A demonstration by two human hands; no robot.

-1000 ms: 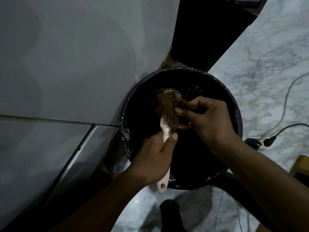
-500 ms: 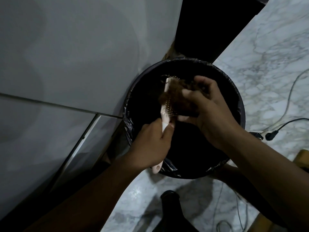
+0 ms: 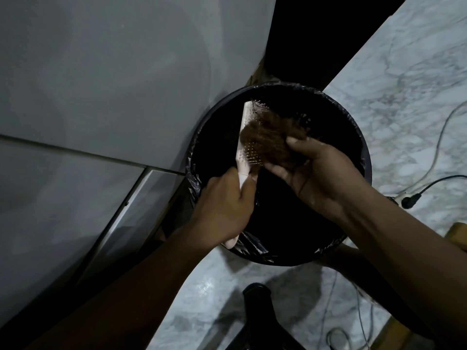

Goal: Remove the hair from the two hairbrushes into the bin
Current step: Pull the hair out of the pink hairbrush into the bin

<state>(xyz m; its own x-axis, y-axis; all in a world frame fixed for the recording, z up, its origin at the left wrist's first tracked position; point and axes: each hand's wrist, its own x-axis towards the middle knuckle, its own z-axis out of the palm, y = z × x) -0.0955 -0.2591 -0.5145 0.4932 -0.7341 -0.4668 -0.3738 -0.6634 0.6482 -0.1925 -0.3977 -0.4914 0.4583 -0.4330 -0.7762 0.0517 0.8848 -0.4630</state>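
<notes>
Setting: grey wall panels (image 3: 101,72) on the left, marble floor (image 3: 404,72) on the right, a black-lined bin (image 3: 285,85) between them.
Our left hand (image 3: 222,208): fingers wrapped round the handle of the pale hairbrush (image 3: 243,137), held on edge over the bin's left side.
Brush load: a mat of brown hair (image 3: 267,137), partly lifted, caught on the bristles.
Our right hand (image 3: 321,173): fingers curled, pinching the mat's right edge above the bin.
Progress: we judge this brush nearly cleared, though nothing has been dropped yet. We see no second brush.
</notes>
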